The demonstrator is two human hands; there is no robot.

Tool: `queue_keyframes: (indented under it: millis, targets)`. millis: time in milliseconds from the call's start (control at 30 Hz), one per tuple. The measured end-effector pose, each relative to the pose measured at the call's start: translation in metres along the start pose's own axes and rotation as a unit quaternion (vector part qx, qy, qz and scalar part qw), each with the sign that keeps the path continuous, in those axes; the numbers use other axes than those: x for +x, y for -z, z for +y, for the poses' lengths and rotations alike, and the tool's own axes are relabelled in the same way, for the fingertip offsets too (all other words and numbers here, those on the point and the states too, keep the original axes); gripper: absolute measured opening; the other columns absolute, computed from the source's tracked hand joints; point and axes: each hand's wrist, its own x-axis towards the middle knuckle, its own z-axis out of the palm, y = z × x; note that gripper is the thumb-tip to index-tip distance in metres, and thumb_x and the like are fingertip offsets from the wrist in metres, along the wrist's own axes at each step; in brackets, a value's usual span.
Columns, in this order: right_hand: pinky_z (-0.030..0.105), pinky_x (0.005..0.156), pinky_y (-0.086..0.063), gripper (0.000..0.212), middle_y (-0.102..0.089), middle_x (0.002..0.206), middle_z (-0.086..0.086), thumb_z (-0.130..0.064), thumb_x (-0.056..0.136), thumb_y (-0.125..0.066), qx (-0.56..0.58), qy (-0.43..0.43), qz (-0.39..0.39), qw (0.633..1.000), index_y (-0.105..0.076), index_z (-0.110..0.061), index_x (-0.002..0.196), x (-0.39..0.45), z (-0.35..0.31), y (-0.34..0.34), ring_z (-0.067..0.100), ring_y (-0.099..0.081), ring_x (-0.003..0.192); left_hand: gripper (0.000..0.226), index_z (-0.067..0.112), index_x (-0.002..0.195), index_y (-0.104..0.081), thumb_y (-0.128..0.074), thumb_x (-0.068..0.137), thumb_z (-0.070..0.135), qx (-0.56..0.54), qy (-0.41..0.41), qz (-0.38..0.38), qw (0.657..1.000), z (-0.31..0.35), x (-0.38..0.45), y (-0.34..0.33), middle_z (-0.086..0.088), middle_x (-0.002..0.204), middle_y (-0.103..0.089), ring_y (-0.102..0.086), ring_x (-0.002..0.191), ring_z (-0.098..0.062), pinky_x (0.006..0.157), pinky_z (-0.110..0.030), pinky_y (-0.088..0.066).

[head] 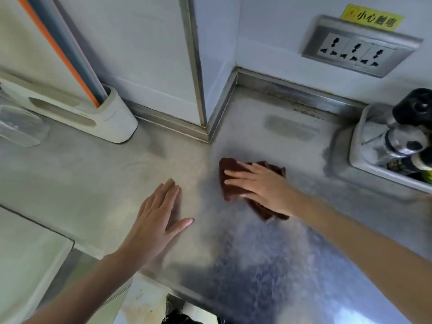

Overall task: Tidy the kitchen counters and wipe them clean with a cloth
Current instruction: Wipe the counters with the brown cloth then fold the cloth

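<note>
The right hand (261, 183) lays straight fingers (236, 173) flat on a dark brown cloth (233, 190), pressing it to the steel worktop (93, 174) near the wall corner. The left hand (159, 216) rests open beside it, palm down, apart from the cloth. A white holder (112, 118) stands at left, a bottle tray (364, 146) at right, a triple socket (357, 49) above

A white holder (112, 118) stood at the back left against the wall, with an orange-and-grey handle (63, 50) rising out of it at a slant, and a clear plastic piece (21, 129) lay just in front of it at the left edge. On the wall at the upper right a metal socket plate (357, 46) carried three outlets under a yellow warning sticker (371, 18). A pale tray (364, 146) at the right edge held bottles and jars (402, 136), one with a black cap.
</note>
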Motion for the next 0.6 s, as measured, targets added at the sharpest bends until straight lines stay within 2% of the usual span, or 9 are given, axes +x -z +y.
queue_keyframes:
  millis: [100, 167, 233, 333, 400, 433, 500, 567, 600]
  targets:
    - [0.048, 0.109, -0.03, 0.061, -0.043, 0.144, 0.001, -0.05, 0.087, -0.023, 0.023, -0.233, 0.077, 0.969, -0.051, -0.019, 0.132, 0.026, 0.042, 0.017, 0.034, -0.037, 0.134, 0.094, 0.014, 0.141, -0.027, -0.014, 0.074, 0.079, 0.004, -0.024, 0.007, 1.0, -0.006, -0.01, 0.0, -0.006, 0.152, -0.025, -0.022, 0.14, -0.023, 0.112, -0.041, -0.026]
    - [0.049, 0.11, -0.026, 0.064, -0.044, 0.144, 0.002, -0.051, 0.085, -0.021, 0.05, -0.312, 0.119, 0.941, -0.053, -0.019, 0.129, 0.039, 0.022, 0.01, 0.036, -0.036, 0.134, 0.097, 0.014, 0.141, -0.026, -0.012, 0.072, 0.081, 0.003, -0.033, 0.004, 0.999, -0.01, -0.018, -0.001, -0.005, 0.152, -0.023, -0.02, 0.14, -0.023, 0.112, -0.039, -0.024]
    - [0.051, 0.107, -0.029, 0.054, -0.051, 0.139, -0.001, -0.047, 0.086, -0.031, 0.025, -0.24, 0.11, 0.964, -0.057, -0.022, 0.125, 0.033, -0.032, -0.016, 0.035, -0.04, 0.132, 0.101, 0.015, 0.142, -0.023, -0.01, 0.069, 0.083, -0.007, -0.036, 0.0, 0.999, -0.014, -0.027, -0.002, -0.004, 0.153, -0.019, -0.015, 0.14, -0.018, 0.113, -0.038, -0.021]
    - [0.046, 0.105, -0.031, 0.044, -0.054, 0.135, -0.01, -0.042, 0.084, -0.04, -0.038, -0.034, 0.045, 0.998, -0.049, -0.033, 0.126, -0.007, -0.112, -0.051, 0.03, -0.047, 0.128, 0.098, 0.017, 0.143, -0.019, -0.011, 0.07, 0.082, -0.011, -0.059, -0.016, 0.998, -0.022, -0.043, -0.003, -0.003, 0.154, -0.017, -0.009, 0.139, -0.011, 0.111, -0.031, -0.014]
    - [0.044, 0.103, -0.028, 0.042, -0.054, 0.134, -0.01, -0.041, 0.086, -0.037, -0.054, 0.009, 0.004, 0.999, -0.046, -0.034, 0.126, -0.027, -0.116, -0.048, 0.027, -0.048, 0.127, 0.094, 0.017, 0.142, -0.023, -0.014, 0.073, 0.08, -0.002, -0.085, -0.012, 0.996, -0.029, -0.05, -0.001, -0.005, 0.153, -0.022, -0.014, 0.139, -0.013, 0.11, -0.03, -0.016]
    - [0.045, 0.103, -0.031, 0.043, -0.053, 0.135, -0.009, -0.042, 0.087, -0.036, -0.073, -0.009, 0.017, 0.997, -0.049, -0.033, 0.127, -0.031, -0.103, -0.044, 0.027, -0.047, 0.128, 0.094, 0.016, 0.141, -0.025, -0.014, 0.073, 0.08, 0.0, -0.094, -0.011, 0.996, -0.033, -0.052, -0.001, -0.005, 0.152, -0.023, -0.016, 0.139, -0.015, 0.109, -0.03, -0.017]
    - [0.05, 0.104, -0.034, 0.047, -0.047, 0.142, -0.007, -0.048, 0.09, -0.032, -0.076, -0.153, 0.063, 0.983, -0.05, -0.031, 0.13, -0.027, -0.068, -0.029, 0.031, -0.039, 0.133, 0.099, 0.015, 0.141, -0.025, -0.011, 0.07, 0.083, -0.005, -0.097, -0.017, 0.995, -0.039, -0.055, 0.001, -0.004, 0.153, -0.02, -0.016, 0.141, -0.018, 0.11, -0.029, -0.015]
    - [0.054, 0.11, -0.025, 0.047, -0.036, 0.149, -0.006, -0.047, 0.093, -0.033, -0.016, -0.365, 0.12, 0.923, -0.045, -0.029, 0.135, -0.014, -0.048, -0.02, 0.035, -0.025, 0.139, 0.102, 0.014, 0.141, -0.025, -0.009, 0.068, 0.083, -0.005, -0.102, -0.015, 0.995, -0.042, -0.059, 0.001, -0.004, 0.153, -0.019, -0.016, 0.141, -0.019, 0.11, -0.028, -0.013]
    - [0.053, 0.111, -0.021, 0.044, -0.035, 0.15, -0.004, -0.042, 0.095, -0.036, 0.019, -0.426, 0.146, 0.892, -0.045, -0.027, 0.136, -0.006, -0.055, -0.022, 0.034, -0.022, 0.14, 0.102, 0.014, 0.141, -0.025, -0.009, 0.069, 0.083, -0.003, -0.106, -0.015, 0.994, -0.043, -0.062, 0.0, -0.004, 0.153, -0.019, -0.017, 0.141, -0.02, 0.11, -0.029, -0.014]
